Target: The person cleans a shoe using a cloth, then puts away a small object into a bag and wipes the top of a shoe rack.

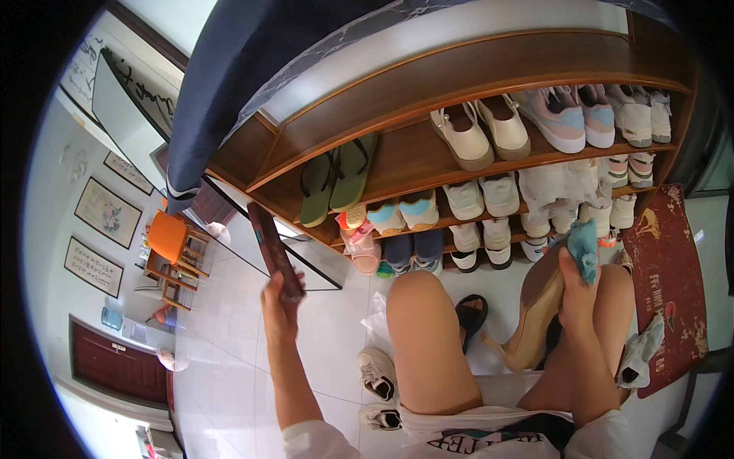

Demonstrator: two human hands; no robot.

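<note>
My left hand (282,304) grips the lower end of a long, dark brown, block-like object (272,246); its exact kind is unclear. It is held up left of the shoe rack. Over my thigh on the right, my right hand (578,292) holds a beige high-heeled shoe (536,298), its sole turned partly toward me and its slim heel low on the left. A crumpled teal cloth (584,246) is bunched in the same hand, against the toe end. Fingers and cloth hide part of the shoe.
Ahead stands a wooden shoe rack (395,152) with green flip-flops (338,178), cream shoes (467,137) and several sneakers. White sneakers (377,373) and a plastic bag (375,315) lie on the floor tiles. A red doormat (668,275) is at right; a dark garment (229,86) hangs above.
</note>
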